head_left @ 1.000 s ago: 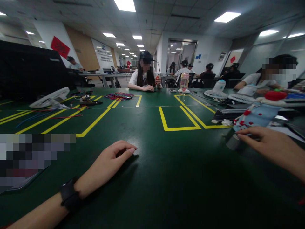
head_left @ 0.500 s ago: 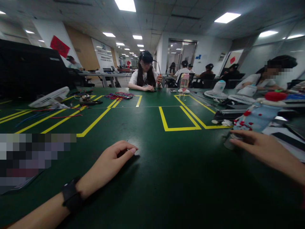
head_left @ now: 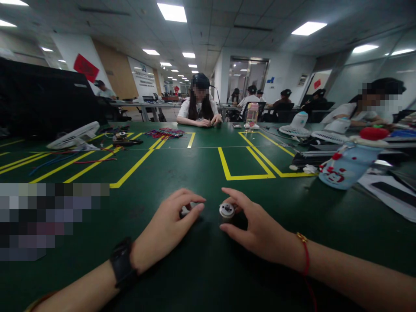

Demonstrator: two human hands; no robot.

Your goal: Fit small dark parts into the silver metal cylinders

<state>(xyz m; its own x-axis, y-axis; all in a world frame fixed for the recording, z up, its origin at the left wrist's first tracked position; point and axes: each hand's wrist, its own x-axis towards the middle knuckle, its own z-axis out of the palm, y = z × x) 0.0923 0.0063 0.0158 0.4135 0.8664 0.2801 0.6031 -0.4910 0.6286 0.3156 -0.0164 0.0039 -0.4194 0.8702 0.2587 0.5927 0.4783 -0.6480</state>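
Near the middle of the green table [head_left: 201,268], my right hand [head_left: 260,229] curls around a small cylindrical metal motor [head_left: 226,211]. The motor stands upright, its round top face with a dark centre turned up. My thumb lies at its near side and fingers reach behind it, the index finger stretched out. Just to the left, my left hand [head_left: 172,225] is closed, thumb and fingertips bent around a small light-grey part [head_left: 186,210]. Most of that part is hidden by the fingers. A short gap separates the two hands.
A blue bottle with a red lid [head_left: 344,167] stands at the right, beside papers [head_left: 386,195]. White fans [head_left: 295,125] and bundled wires [head_left: 165,132] lie farther back. Yellow tape [head_left: 250,177] marks the table. A person [head_left: 199,106] sits opposite.
My right hand has come left from beside the blue bottle to the middle, bringing the motor along. My left hand has shifted slightly right. The person opposite has lowered a hand.
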